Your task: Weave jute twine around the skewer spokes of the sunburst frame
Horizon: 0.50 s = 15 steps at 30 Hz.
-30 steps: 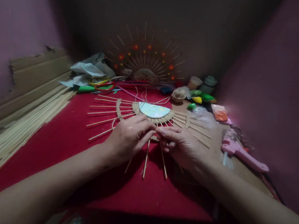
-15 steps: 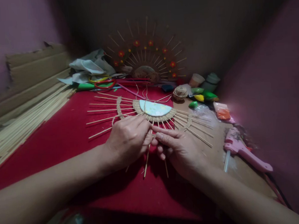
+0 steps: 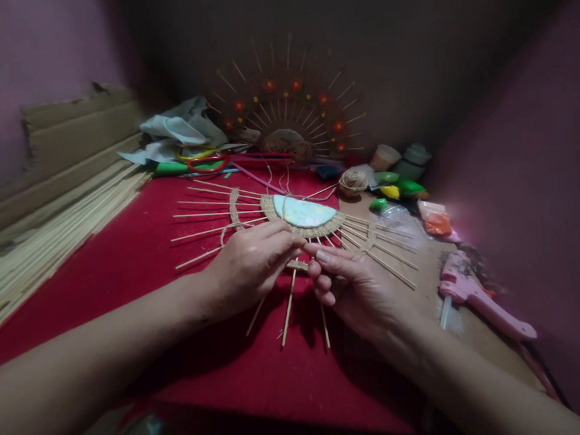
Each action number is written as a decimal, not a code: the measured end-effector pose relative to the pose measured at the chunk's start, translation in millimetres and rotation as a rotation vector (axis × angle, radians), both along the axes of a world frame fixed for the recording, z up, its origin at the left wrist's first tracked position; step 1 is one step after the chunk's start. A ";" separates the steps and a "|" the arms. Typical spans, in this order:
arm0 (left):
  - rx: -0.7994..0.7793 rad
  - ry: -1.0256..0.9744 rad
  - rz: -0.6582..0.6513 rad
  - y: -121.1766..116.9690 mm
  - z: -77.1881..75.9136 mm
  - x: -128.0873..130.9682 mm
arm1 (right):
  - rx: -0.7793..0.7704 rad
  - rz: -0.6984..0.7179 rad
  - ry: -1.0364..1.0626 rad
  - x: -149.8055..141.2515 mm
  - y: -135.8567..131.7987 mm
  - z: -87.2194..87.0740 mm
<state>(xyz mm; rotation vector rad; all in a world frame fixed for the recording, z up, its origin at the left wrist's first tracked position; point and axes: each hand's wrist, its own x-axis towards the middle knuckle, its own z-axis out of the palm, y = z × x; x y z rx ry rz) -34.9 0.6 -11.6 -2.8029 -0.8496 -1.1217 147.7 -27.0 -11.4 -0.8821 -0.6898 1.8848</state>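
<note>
A half-round fan-shaped piece has a pale blue panel, a woven twine rim and thin sticks fanning outward. An outer twine band crosses the sticks, partly hidden by my fingers. My left hand is closed over the lower sticks, thumb and fingers pinching twine. Opposite it, my right hand is closed too, its thumb and forefinger pinched on the twine band, the fingertips of both hands nearly meeting. The exact strand between them is too small to make out.
A twine ball lies beyond the fan. Bundled sticks and cardboard are at left. A pink glue gun rests at right near packets. Red-handled scissors and a flower-decorated fan stand at the back.
Both hands have shifted slightly, with the left fingers lifting up and right, so more of the twine band shows beneath them. The whole view has moved a little.
</note>
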 end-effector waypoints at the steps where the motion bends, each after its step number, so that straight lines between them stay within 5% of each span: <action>1: 0.024 0.021 0.006 -0.1 -0.8 -0.2 | -0.001 -0.001 -0.003 -0.1 -0.2 -0.3; 8: 0.233 0.103 0.114 -0.7 -2.9 2.9 | 0.024 0.012 -0.020 -3.1 -3.4 -2.2; 15: 0.180 0.136 0.197 -5.8 1.7 4.3 | 0.100 0.063 -0.102 -3.8 -10.2 -4.1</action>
